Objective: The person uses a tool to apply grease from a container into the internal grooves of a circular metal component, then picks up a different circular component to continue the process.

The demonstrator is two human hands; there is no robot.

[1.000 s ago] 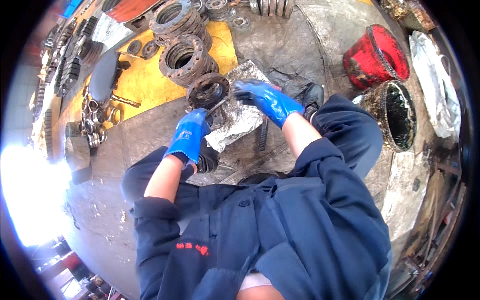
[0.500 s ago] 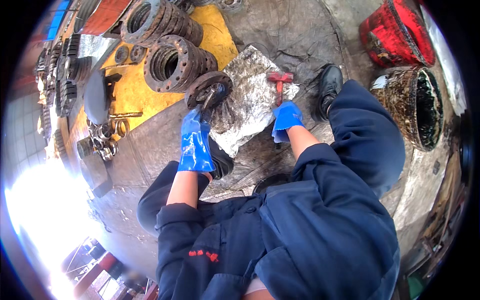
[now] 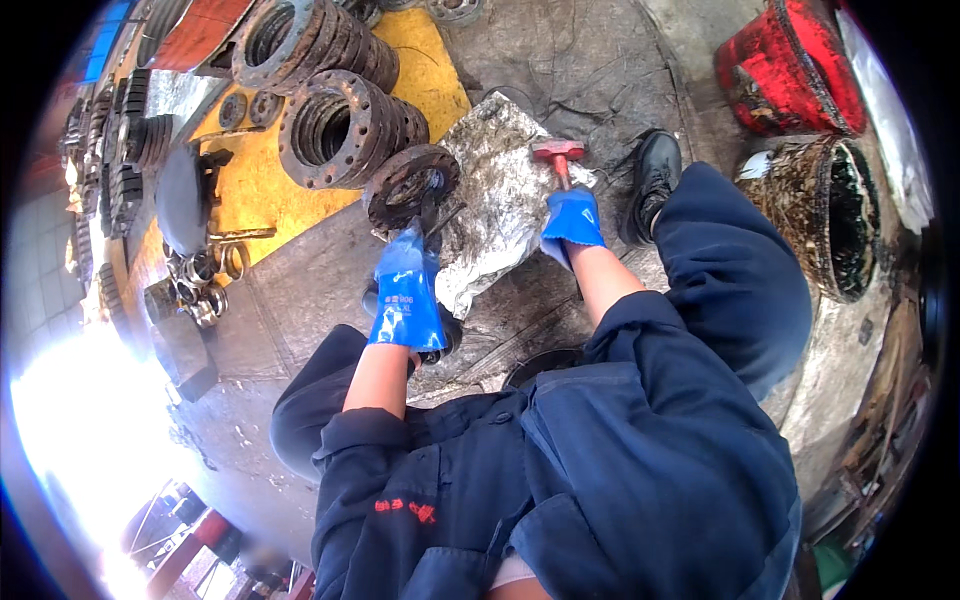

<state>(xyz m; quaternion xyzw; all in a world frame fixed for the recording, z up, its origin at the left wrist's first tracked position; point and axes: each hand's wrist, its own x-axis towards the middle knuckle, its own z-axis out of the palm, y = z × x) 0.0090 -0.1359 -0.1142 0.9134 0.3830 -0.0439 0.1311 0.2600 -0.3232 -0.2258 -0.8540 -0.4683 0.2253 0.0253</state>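
Observation:
Both my hands wear blue rubber gloves. My right hand is closed round the handle of a red hammer, its head pointing away from me. My left hand is closed on a thin dark metal rod, whose exact kind I cannot make out. Just beyond the left hand a rusty flange leans against a row of similar flanges. Under the hammer and beside the flange lies a dirty whitish sheet, stained dark.
More rusty flanges stand on a yellow board. To the right are a red bucket and a grimy bucket on its side. Small metal rings lie at left. My black shoe stands beside the sheet.
My left hand has shifted slightly right and nearer to me, turning its back upward. The right hand has moved up the hammer handle, and the hammer head has turned.

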